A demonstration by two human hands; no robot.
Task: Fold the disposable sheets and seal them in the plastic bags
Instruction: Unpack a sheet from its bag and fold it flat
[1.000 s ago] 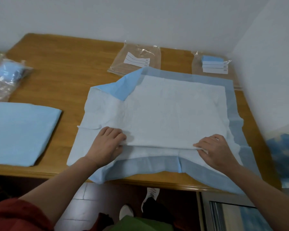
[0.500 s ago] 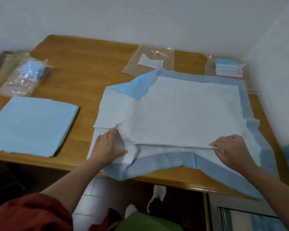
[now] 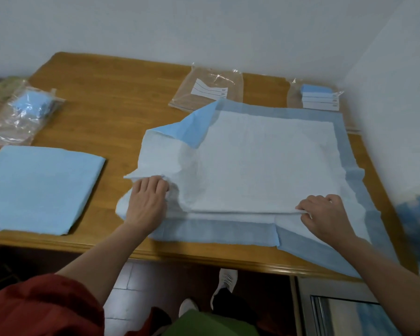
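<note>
We pinch the disposable sheet (image 3: 264, 166) at its near fold, left hand (image 3: 147, 204) at nine o'clock, right hand (image 3: 325, 214) at three, its bulk lying toward twelve o'clock on the table (image 3: 107, 112).

The left hand (image 3: 147, 204) has slid outward and farther up the disposable sheet (image 3: 264, 163), from the folded near edge to the loose left flap (now bunched under its fingertips). The right hand (image 3: 325, 218) pinches that edge nearer the sheet's right border.
</note>
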